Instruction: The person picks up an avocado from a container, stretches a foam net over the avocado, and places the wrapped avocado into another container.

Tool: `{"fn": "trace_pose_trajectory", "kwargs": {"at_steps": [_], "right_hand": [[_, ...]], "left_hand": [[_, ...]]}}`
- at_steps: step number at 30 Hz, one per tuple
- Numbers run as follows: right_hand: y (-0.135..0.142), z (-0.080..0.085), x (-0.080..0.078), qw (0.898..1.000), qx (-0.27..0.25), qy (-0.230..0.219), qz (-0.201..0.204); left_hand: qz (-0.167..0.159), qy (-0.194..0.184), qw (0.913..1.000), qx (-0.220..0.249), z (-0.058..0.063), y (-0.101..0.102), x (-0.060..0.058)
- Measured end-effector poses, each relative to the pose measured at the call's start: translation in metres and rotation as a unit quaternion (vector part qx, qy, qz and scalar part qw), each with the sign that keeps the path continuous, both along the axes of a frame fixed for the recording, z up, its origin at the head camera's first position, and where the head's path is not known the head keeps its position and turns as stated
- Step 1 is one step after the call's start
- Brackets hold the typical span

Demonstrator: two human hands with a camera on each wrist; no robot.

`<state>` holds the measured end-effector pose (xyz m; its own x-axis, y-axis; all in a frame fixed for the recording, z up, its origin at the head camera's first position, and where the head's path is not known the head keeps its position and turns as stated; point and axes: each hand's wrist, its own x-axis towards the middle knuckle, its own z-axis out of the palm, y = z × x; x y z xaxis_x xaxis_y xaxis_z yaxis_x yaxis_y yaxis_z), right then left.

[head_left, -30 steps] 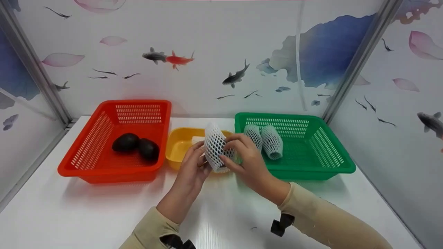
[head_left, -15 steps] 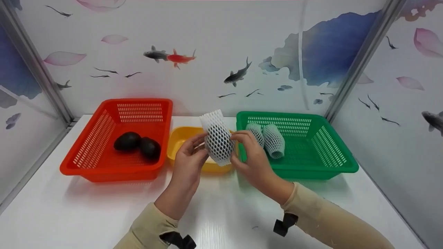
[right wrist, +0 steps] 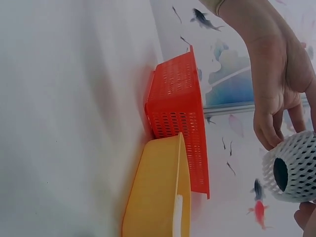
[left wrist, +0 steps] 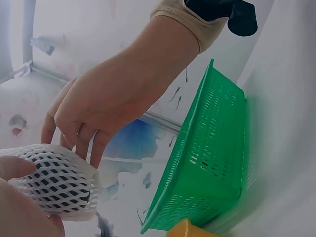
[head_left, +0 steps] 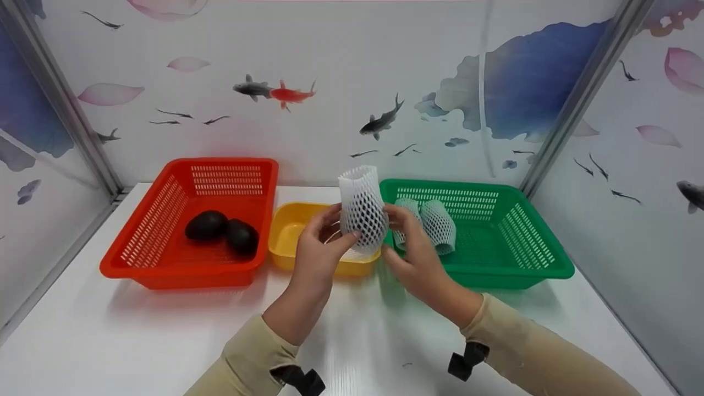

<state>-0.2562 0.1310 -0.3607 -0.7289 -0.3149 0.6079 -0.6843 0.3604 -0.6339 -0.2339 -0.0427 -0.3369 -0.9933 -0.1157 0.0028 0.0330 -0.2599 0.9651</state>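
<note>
A white foam fruit net stands nearly upright above the yellow basin, its top end loose. Through its mesh and end shows a dark fruit, most of it hidden. My left hand grips the netted fruit from the left, thumb across its front. On the other side my right hand holds it with curled fingers, the thumb low at the edge. Two dark oval fruits, avocado-like, lie in the red basket. Two netted pieces lie in the green basket.
White material shows inside the yellow basin, which stands between the two baskets. Behind them rises a white wall with painted fish. The white table reaches toward me in front.
The netted fruit has turned from tilted left to nearly upright and risen slightly. My left thumb has come round to its front; the right fingers have shifted along its right side.
</note>
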Motion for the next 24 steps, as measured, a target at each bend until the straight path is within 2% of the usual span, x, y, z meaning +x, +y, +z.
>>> {"fn": "trace_pose_trajectory", "kwargs": {"at_steps": [4,8,12,17,21,24], "right_hand": [[0.007,0.004,0.003,0.999,0.02,-0.028,0.004],[0.013,0.009,0.005,0.997,0.048,-0.057,-0.005],[0.02,0.013,0.004,0.995,0.067,-0.072,-0.02],[0.03,0.015,-0.004,0.988,0.07,-0.125,-0.055],[0.04,0.02,-0.014,0.978,0.102,-0.171,-0.065],[0.049,0.024,-0.022,0.969,0.138,-0.195,-0.059]], "left_hand": [[-0.008,-0.008,0.9999,-0.012,0.0,0.009,-0.002],[-0.026,0.003,0.9995,-0.015,-0.004,0.019,-0.003],[-0.062,0.02,0.9979,-0.002,-0.008,0.028,-0.003],[-0.11,0.02,0.9938,-0.002,-0.009,0.04,-0.005],[-0.127,0.036,0.9899,-0.051,-0.015,0.047,-0.006],[-0.133,0.066,0.9811,-0.125,-0.024,0.05,-0.007]]}}
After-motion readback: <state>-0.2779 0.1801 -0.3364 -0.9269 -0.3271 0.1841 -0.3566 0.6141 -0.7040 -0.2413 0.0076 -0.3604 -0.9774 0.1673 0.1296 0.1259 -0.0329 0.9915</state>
